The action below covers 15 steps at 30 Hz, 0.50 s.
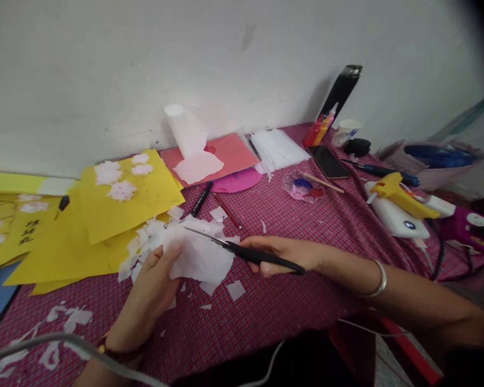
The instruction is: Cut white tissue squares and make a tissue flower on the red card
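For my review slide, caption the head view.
Left hand holds white paper, right hand black-handled scissors, over a checked cloth.

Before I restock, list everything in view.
Checked tablecloth: one, reddish, beneath
Flat sheets: several, yellow, left
Paper blossoms: several, pale, left
Paper roll: one, white, back
Folded paper stack: one, white, back
Cylindrical marker: one, black, centre
Tall flask: one, black, back
Paper cup: one, white, right
Flat phone: one, black, right
Glue gun: one, yellow, right
Paper scraps: many, white, tabletop
Thin paper: uncounted, white, centre
Metal scissors: one, black-handled, centre
Left hand: one, bare, holding paper
Right hand: one, bare, holding scissors
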Tool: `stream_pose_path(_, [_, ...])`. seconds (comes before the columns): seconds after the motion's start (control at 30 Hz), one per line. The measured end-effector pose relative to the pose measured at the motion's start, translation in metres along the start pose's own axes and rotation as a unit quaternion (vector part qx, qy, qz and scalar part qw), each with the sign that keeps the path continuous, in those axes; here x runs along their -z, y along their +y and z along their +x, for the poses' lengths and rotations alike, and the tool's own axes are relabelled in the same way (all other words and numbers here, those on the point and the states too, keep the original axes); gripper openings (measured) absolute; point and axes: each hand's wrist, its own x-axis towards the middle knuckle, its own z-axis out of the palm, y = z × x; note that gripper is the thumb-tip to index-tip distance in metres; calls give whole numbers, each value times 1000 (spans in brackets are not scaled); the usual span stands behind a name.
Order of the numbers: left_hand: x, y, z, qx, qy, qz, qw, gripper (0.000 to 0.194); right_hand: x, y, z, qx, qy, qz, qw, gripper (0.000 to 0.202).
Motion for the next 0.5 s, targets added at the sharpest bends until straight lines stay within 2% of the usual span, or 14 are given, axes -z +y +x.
stream_pose_path(0.13, [-3, 4, -2, 41, 7, -29, 999, 18, -5, -8, -1, 34, 11, -48, 998, 58])
stream_pose_path(0.3, [-8, 15, -8, 39, 33, -20, 999, 15, -12, -16, -4, 1, 41, -121, 992, 62])
stream_pose_path(0.5, [-22, 33, -16, 42, 81, 19, 996, 11, -14, -9, -2, -18, 76, -88, 993, 64])
